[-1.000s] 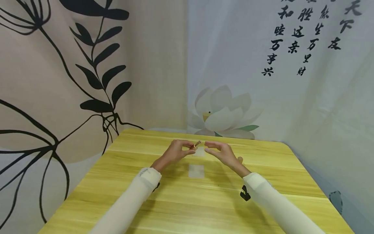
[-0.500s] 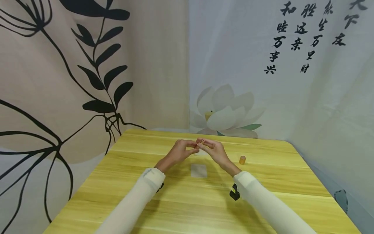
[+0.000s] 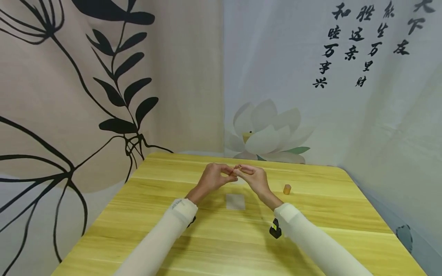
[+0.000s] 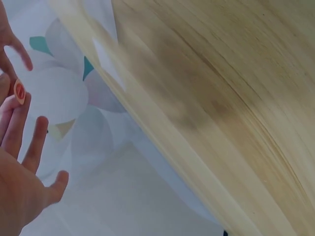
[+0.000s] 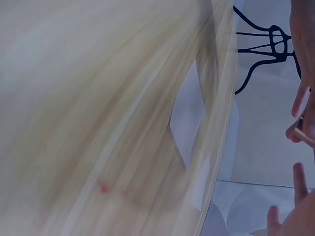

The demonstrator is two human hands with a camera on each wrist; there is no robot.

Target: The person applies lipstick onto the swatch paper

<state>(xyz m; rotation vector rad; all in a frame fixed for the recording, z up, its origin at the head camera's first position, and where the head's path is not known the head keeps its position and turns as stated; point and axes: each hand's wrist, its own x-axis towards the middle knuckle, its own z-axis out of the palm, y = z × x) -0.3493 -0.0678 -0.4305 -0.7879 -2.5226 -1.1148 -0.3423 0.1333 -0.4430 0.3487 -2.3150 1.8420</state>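
Both hands meet above the far part of the table around a small copper-coloured tube [image 3: 239,167] that looks like a lipstick. My left hand [image 3: 213,179] pinches it from the left, while the right hand [image 3: 256,179] has thumb and fingers at its other end. Most of the tube is hidden by fingers. In the left wrist view, the lipstick's round end [image 4: 19,92] shows a red face with a pale rim. A gold rim of the lipstick [image 5: 300,132] shows in the right wrist view. On the table, right of the hands, stands a small orange cylinder [image 3: 287,189], perhaps its cap.
A pale square [image 3: 235,201] lies flat on the wooden table [image 3: 221,245] below the hands. Another pale patch [image 3: 239,180] lies farther back, partly covered by the hands. Printed cloth [image 3: 193,96] hangs right behind the table's far edge.
My right hand has come in from the right and closed on the lipstick held by the left hand. The orange cylinder, partly behind the right wrist before, now shows fully.
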